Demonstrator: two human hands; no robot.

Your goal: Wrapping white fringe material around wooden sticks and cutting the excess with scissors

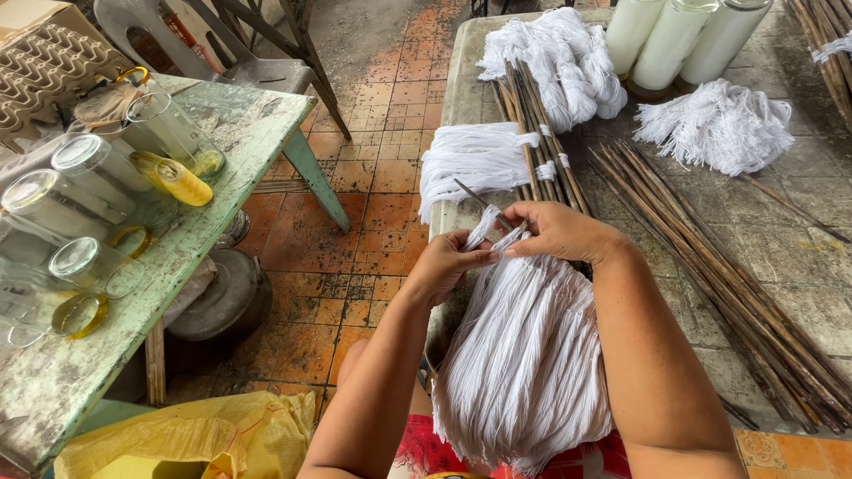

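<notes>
1. Left hand [442, 266], centre of the frame: we record it pinching a few white strings [486, 229] between thumb and fingers, at the top of the large bundle.
2. Right hand [559, 232], just right of the left: we find it clenched around the same strings together with a thin dark stick [475, 199], whose free end slants toward the upper left.
3. Large bundle of white strings [524, 364], lower centre: we see it hanging from the hands over the desk edge and fanning out onto the lap, above red patterned cloth [426, 452].
4. Grey stone desk [781, 239], right half of the frame: it carries the items listed in 5 to 8.
5. Bundled sticks [532, 133], upper centre, bound with white ties, lying just above the hands.
6. Loose sticks [710, 257], right of centre, running diagonally toward the lower right.
7. White string hanks: one [470, 160] left of the bundled sticks, one [555, 53] at upper centre, one [719, 124] at upper right.
8. Three white candles in glass cylinders [674, 35], top of the frame.
9. Green desk [240, 142], left side: it bears clear glass jars [89, 168] lying on their sides, yellow tape rolls [182, 182] and an egg carton [49, 62].
10. Yellow sack [195, 439], bottom left, on the orange tiled floor [373, 204].
</notes>
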